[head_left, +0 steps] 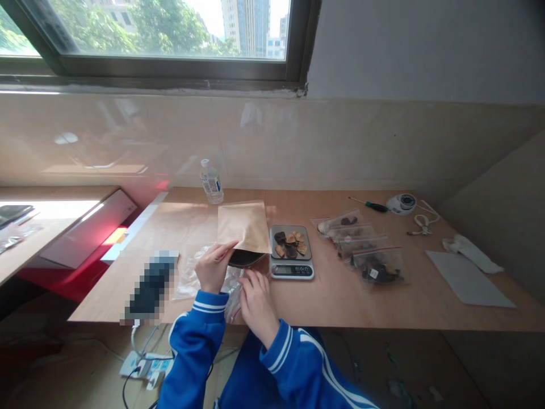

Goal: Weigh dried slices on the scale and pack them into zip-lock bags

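Observation:
My left hand [212, 267] pinches the near edge of a brown kraft paper bag [242, 224] that lies on the table. Just under that edge shows a dark, rounded surface [247, 259]; I cannot tell what it is. My right hand [258, 301] has its fingers bent over the edge of a transparent zip bag [233, 304], but its fingertips are partly hidden. More transparent plastic bags [187, 278] lie to the left. Close by on the right stands a digital kitchen scale [293, 269], bearing dried brown and dark pieces [291, 245].
Several filled zip bags [366, 250] lie in a row right of the scale. Behind are a bottle [212, 184], a screwdriver [374, 206] and a white camera [401, 203]. A grey sheet [468, 281] lies far right. A blurred dark device [151, 287] with a cable lies left.

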Available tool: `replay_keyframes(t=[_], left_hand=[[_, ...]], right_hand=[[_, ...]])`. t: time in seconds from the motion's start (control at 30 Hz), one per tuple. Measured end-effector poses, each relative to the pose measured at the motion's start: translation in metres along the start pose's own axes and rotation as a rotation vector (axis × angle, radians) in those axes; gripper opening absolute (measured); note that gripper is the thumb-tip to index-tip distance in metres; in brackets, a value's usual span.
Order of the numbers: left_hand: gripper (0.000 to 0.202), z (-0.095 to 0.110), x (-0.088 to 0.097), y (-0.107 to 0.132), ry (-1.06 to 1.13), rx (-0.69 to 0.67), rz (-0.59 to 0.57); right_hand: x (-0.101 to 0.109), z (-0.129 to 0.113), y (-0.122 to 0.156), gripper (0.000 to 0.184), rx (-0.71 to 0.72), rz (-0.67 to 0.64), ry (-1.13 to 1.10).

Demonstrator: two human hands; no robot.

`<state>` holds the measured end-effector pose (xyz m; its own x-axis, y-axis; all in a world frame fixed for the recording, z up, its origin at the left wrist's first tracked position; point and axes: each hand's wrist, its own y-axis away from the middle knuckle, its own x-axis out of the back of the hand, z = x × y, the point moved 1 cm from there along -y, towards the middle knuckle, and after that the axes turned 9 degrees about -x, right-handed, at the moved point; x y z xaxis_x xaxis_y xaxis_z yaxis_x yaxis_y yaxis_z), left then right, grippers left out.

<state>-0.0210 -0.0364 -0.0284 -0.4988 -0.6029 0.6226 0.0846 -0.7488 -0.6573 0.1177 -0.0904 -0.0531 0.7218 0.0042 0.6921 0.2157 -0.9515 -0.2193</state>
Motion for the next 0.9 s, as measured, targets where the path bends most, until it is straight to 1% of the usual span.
replay_keyframes(t=[0.1, 0.2, 0.27, 0.33, 0.4, 0.47, 0.5, 0.57, 0.63, 0.7, 0.73, 0.8, 0.9], left_hand=[[0.018, -0.001, 0.002, -0.002, -0.017, 0.012, 0.012], [0.018, -0.003, 0.006, -0.006, -0.026, 0.03, 0.018], [0.018, -0.006, 0.009, -0.009, -0.022, 0.056, 0.029], [0.018, -0.007, 0.011, -0.011, -0.015, 0.075, 0.039], [0.018, -0.007, 0.01, -0.013, -0.006, 0.076, 0.035], [0.017, -0.006, 0.009, -0.014, -0.006, 0.068, 0.02], [0.017, -0.006, 0.008, -0.014, -0.013, 0.064, 0.01], [0.017, -0.004, 0.006, -0.015, -0.03, 0.062, -0.01], [0.018, -0.002, 0.005, -0.015, -0.03, 0.065, -0.033], [0.018, 0.002, 0.004, -0.013, -0.015, 0.076, -0.059], [0.018, 0.004, 0.003, -0.012, -0.006, 0.088, -0.066], [0.018, 0.008, 0.003, -0.009, 0.003, 0.115, -0.057], [0.018, 0.016, 0.005, -0.006, -0.004, 0.136, 0.003]], right_hand=[[-0.004, -0.005, 0.011, 0.034, 0.01, -0.014, -0.038], [-0.01, -0.006, 0.022, 0.034, -0.043, -0.029, -0.092], [-0.018, -0.005, 0.028, 0.033, -0.066, -0.059, -0.077], [-0.028, -0.003, 0.031, 0.033, -0.044, -0.092, -0.04], [-0.034, -0.002, 0.029, 0.033, -0.011, -0.115, -0.029], [-0.032, -0.005, 0.021, 0.033, 0.006, -0.127, -0.066], [-0.028, -0.008, 0.017, 0.032, -0.002, -0.124, -0.105], [-0.012, -0.016, 0.009, 0.029, -0.047, -0.088, -0.213], [0.006, -0.024, 0.002, 0.03, -0.084, -0.021, -0.318], [0.02, -0.031, -0.007, 0.033, -0.068, 0.037, -0.349], [0.024, -0.033, -0.013, 0.035, -0.051, 0.054, -0.324], [0.024, -0.033, -0.029, 0.039, -0.047, 0.06, -0.208], [0.007, -0.029, -0.06, 0.037, -0.123, 0.003, -0.027]])
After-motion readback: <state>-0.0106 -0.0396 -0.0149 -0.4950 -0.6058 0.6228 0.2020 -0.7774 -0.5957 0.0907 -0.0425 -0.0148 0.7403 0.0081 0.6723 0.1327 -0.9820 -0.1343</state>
